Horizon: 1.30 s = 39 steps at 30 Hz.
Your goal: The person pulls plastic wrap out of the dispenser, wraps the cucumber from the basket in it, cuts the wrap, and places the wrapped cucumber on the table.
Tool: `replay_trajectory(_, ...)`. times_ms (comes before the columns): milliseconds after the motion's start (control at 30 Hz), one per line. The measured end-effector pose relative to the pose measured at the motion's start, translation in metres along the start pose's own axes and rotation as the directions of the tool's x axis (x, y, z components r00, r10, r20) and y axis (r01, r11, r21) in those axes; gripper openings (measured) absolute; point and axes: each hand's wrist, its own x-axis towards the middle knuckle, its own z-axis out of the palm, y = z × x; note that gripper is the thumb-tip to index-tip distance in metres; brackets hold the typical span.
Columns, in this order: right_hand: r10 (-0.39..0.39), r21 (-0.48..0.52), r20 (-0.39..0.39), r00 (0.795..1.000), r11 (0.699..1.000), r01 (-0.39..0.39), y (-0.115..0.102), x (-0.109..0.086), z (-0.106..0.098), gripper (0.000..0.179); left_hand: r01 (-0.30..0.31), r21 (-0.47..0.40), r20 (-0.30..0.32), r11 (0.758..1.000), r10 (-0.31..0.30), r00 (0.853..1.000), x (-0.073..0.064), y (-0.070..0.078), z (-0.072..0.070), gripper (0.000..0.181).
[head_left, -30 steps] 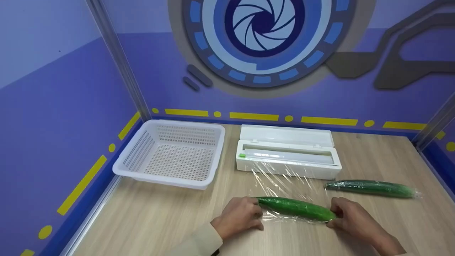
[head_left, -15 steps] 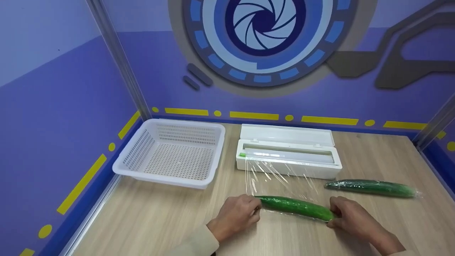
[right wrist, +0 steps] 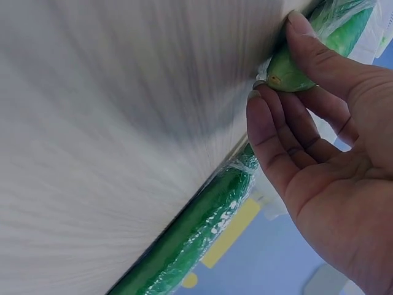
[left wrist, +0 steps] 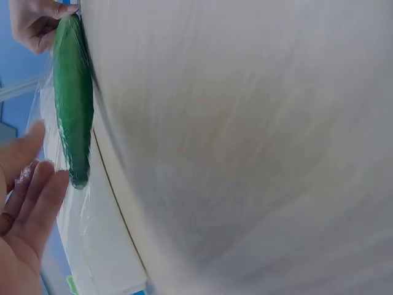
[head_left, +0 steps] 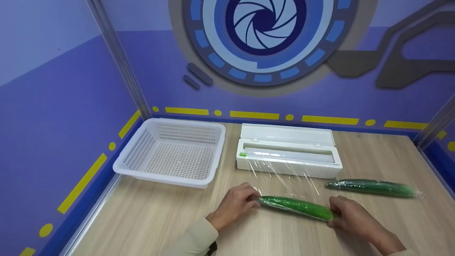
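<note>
A green cucumber [head_left: 296, 207] with cling film [head_left: 284, 177] round it lies slantwise between my two hands on the table. The film stretches back from it to the roll in the white dispenser [head_left: 288, 161]. My left hand [head_left: 236, 202] is at the darker end and holds bunched film there; in the left wrist view a crumpled bit shows among its fingers [left wrist: 46, 206]. At the paler end, my right hand [head_left: 350, 215] grips the tip, thumb on one side and fingertips [right wrist: 261, 117] on the other.
A second cucumber [head_left: 373, 187], wrapped in film, lies to the right behind my right hand. The dispenser's lid [head_left: 288, 134] is raised. A white perforated basket [head_left: 217, 153] stands at the back left, near the blue wall [head_left: 156, 81].
The film in front of the cucumber has been drawn in close round it. My left hand has shifted slightly up and drawn the film at the end together; the right hand has hardly moved.
</note>
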Motion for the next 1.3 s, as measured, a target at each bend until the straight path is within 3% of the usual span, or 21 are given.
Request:
replay_trajectory(133,-0.03,0.009,-0.001,1.0,1.0,0.03,0.002,-0.001,0.0,0.044,0.067,0.06,0.004,0.996,-0.067,0.998,0.002,-0.007,-0.003,0.015)
replay_trajectory(333,-0.032,0.019,0.034,0.999,0.999,0.031,0.001,0.002,-0.001,0.042,0.158,0.064,0.033,0.985,-0.161,0.986,0.006,-0.014,-0.009,0.012)
replay_trajectory(533,-0.019,0.014,0.079,0.997,1.0,0.018,0.0,0.005,-0.004,0.04,0.16,0.063,0.072,0.985,-0.164,0.984,0.014,-0.022,-0.015,0.008)
replay_trajectory(633,-0.031,0.018,0.075,0.997,0.999,0.029,0.0,0.005,-0.004,0.039,0.17,0.026,0.085,0.985,-0.171,0.981,0.016,-0.025,-0.016,0.006)
replay_trajectory(733,-0.052,0.02,0.058,0.997,0.999,0.051,0.001,0.004,-0.004,0.04,0.231,-0.064,0.108,0.971,-0.224,0.969,0.018,-0.029,-0.015,0.006)
replay_trajectory(833,-0.07,0.015,0.04,0.997,0.997,0.069,0.001,0.003,-0.004,0.04,0.344,-0.226,0.148,0.911,-0.317,0.937,0.017,-0.031,-0.011,0.008)
replay_trajectory(933,-0.059,0.011,0.047,0.997,0.998,0.059,0.001,0.003,-0.004,0.039,0.453,-0.37,0.195,0.811,-0.409,0.891,0.017,-0.032,-0.007,0.011)
replay_trajectory(1067,-0.041,0.006,0.068,0.997,0.999,0.041,0.002,0.003,-0.003,0.038,0.574,-0.462,0.263,0.676,-0.514,0.817,0.017,-0.034,-0.003,0.013)
replay_trajectory(1167,-0.043,0.012,0.072,0.996,0.999,0.043,0.004,0.003,-0.002,0.038,0.649,-0.478,0.297,0.592,-0.586,0.754,0.018,-0.032,-0.001,0.013)
replay_trajectory(1233,-0.053,0.02,0.061,0.997,0.998,0.051,0.005,0.002,-0.002,0.038,0.664,-0.485,0.293,0.569,-0.61,0.737,0.019,-0.029,-0.001,0.01)
replay_trajectory(1267,-0.06,0.024,0.053,0.997,0.998,0.059,0.006,0.001,-0.002,0.038,0.658,-0.486,0.28,0.574,-0.612,0.74,0.019,-0.027,-0.001,0.007)
replay_trajectory(1300,-0.066,0.029,0.043,0.997,0.997,0.064,0.007,0.001,-0.001,0.038,0.641,-0.488,0.26,0.592,-0.602,0.755,0.02,-0.025,0.0,0.005)
